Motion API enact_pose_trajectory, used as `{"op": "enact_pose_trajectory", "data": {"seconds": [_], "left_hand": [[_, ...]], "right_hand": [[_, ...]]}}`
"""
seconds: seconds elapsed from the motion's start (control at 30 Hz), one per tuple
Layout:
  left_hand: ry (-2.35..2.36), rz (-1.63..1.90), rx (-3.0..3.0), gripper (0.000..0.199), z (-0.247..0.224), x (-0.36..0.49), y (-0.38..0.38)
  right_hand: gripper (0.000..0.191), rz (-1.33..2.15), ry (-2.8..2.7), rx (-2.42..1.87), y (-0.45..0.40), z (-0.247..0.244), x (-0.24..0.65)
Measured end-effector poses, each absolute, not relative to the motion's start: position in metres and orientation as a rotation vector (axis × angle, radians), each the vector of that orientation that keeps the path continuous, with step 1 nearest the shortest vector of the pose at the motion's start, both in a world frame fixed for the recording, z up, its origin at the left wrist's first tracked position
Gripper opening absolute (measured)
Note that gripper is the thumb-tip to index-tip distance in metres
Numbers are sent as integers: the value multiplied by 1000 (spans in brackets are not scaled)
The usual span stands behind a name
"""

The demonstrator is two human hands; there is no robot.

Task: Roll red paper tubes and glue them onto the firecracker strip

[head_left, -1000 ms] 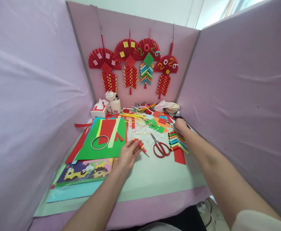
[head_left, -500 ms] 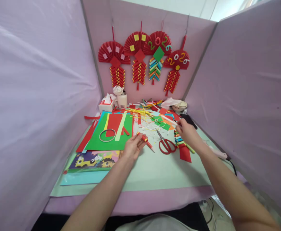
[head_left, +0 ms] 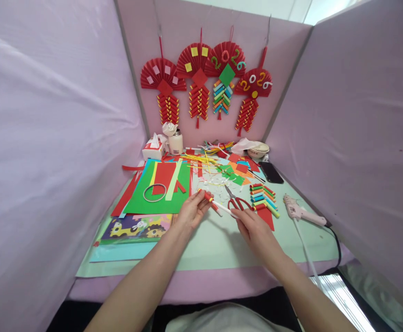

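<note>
My left hand (head_left: pixel 191 211) holds a small red paper roll (head_left: pixel 207 196) with yellow bands at its ends, pinched between thumb and fingers. Closed around a thin white stick (head_left: pixel 222 208) is my right hand (head_left: pixel 256 230); the stick's far tip meets the roll's near end, though whether it is inside I cannot tell. Just below the stick lies a red pencil-like thing (head_left: pixel 216 210), partly covered. Red-handled scissors (head_left: pixel 235 200) rest beyond my right fingers. To their right is a row of coloured paper rolls (head_left: pixel 264 199) above a red paper piece (head_left: pixel 266 220).
A glue gun (head_left: pixel 301 213) with its cord and a black phone (head_left: pixel 271 172) lie on the right. Green paper sheets (head_left: pixel 135 203) bear a metal ring (head_left: pixel 143 193) on the left. Paper scraps, a tissue box (head_left: pixel 153 150) and a jar (head_left: pixel 176 142) are farther back.
My right hand has come left and toward me, bringing the white stick to the red paper roll. The glue gun and phone now show fully. My left hand has barely moved.
</note>
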State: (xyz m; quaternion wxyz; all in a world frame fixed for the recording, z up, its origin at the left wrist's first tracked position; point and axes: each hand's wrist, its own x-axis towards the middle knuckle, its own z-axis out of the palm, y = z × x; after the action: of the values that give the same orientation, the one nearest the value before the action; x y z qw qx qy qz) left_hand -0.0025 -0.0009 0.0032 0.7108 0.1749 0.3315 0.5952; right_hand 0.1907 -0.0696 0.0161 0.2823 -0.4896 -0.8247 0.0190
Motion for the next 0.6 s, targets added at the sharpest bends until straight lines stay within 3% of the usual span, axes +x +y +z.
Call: {"op": "enact_pose_trajectory", "data": {"seconds": [0.6], "left_hand": [[615, 1221, 389, 17, -2, 5, -7]], "right_hand": [[31, -16, -2247, -1304, -42, -19, 157]]}}
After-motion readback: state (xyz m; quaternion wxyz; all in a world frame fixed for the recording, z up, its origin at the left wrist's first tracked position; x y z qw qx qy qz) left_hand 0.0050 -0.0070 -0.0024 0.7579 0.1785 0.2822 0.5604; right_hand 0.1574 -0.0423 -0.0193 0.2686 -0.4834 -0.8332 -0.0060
